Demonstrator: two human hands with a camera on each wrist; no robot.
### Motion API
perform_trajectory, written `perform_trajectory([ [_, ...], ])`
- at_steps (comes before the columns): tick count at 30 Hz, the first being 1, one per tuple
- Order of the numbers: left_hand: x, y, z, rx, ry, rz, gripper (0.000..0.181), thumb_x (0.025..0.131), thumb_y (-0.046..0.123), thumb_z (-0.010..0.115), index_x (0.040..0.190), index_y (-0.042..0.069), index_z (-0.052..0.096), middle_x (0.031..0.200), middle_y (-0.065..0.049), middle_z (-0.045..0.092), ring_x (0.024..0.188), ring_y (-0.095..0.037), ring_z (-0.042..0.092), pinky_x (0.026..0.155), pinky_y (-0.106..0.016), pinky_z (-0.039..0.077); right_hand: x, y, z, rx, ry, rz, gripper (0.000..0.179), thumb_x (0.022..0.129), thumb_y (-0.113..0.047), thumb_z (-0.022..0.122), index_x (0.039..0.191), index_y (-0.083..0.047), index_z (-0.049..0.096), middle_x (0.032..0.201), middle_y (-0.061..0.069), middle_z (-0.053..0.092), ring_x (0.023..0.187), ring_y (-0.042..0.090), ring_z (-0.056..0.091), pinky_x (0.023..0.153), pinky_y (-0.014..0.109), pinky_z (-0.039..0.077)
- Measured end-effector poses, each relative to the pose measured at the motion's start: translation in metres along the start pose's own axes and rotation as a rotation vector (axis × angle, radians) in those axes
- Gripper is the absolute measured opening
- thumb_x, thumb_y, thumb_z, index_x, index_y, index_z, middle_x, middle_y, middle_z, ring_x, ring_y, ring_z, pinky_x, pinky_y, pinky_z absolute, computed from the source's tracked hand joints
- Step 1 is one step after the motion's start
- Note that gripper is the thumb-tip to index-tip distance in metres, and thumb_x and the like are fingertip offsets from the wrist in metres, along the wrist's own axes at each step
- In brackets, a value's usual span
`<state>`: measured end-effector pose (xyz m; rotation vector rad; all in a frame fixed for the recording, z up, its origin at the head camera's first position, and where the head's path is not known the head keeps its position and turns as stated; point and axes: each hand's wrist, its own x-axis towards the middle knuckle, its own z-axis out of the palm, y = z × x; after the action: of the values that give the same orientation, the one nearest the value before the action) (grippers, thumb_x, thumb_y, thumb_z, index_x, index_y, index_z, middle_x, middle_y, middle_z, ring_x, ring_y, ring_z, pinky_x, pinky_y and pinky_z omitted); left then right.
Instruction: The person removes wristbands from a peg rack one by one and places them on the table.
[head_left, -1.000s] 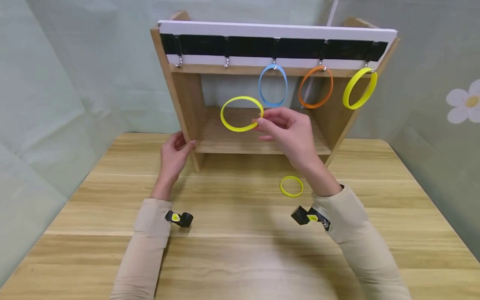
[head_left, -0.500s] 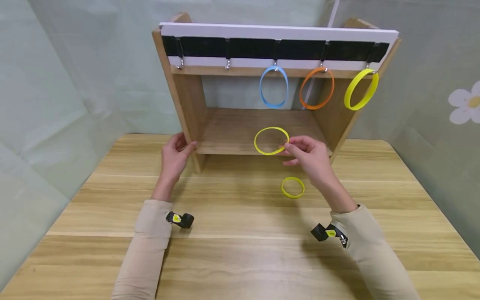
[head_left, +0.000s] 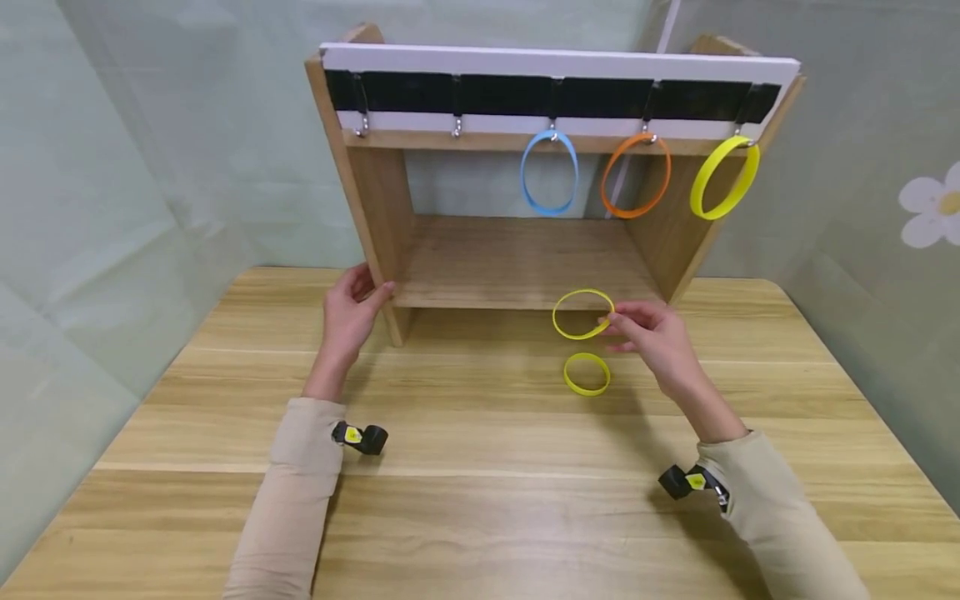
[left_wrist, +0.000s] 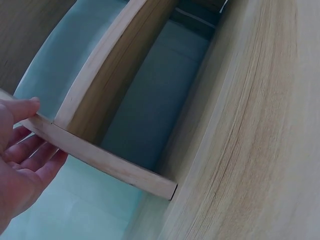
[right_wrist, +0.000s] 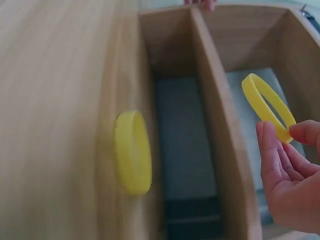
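While left grip (head_left: 348,321) clasps wooden shelf (head_left: 525,262), right grip (head_left: 662,343) pinches yellow ring (right_wrist: 256,100); second ring (right_wrist: 131,152) lies on table (head_left: 487,517)

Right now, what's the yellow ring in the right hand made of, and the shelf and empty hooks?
The yellow ring looks like rubber or silicone, matte and smooth, from its thin, even-coloured band; maybe plastic. The shelf seems to be wood or wood-look board, smoothly finished: grain lines show. The empty hooks are probably polished metal, because they look silvery and glint.
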<state>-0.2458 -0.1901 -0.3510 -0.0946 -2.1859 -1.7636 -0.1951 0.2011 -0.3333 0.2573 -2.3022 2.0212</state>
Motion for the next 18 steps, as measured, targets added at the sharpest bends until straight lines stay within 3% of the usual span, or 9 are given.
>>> perform_trajectory([
  [7,0.000,0.003,0.000,-0.012,-0.010,0.014,0.050,0.093,0.009,0.065,0.136,-0.008,0.046,0.134,-0.024,0.053,0.123,-0.029,0.051,0.099,-0.037,0.048,-0.005,0.016,-0.028,-0.064,-0.016,0.037,0.028,0.098,-0.004,0.054,0.116,0.017,0.052,0.091,-0.003,0.069,0.081,0.008,0.067,0.070,0.029,0.059],
  [18,-0.001,0.001,-0.001,-0.013,-0.004,0.021,0.049,0.093,0.009,0.065,0.135,-0.008,0.047,0.134,-0.024,0.053,0.124,-0.029,0.052,0.098,-0.037,0.048,-0.015,0.037,-0.063,-0.124,-0.060,0.152,0.044,0.100,-0.009,0.052,0.128,0.023,0.041,0.097,-0.002,0.069,0.085,0.007,0.066,0.072,0.030,0.059],
])
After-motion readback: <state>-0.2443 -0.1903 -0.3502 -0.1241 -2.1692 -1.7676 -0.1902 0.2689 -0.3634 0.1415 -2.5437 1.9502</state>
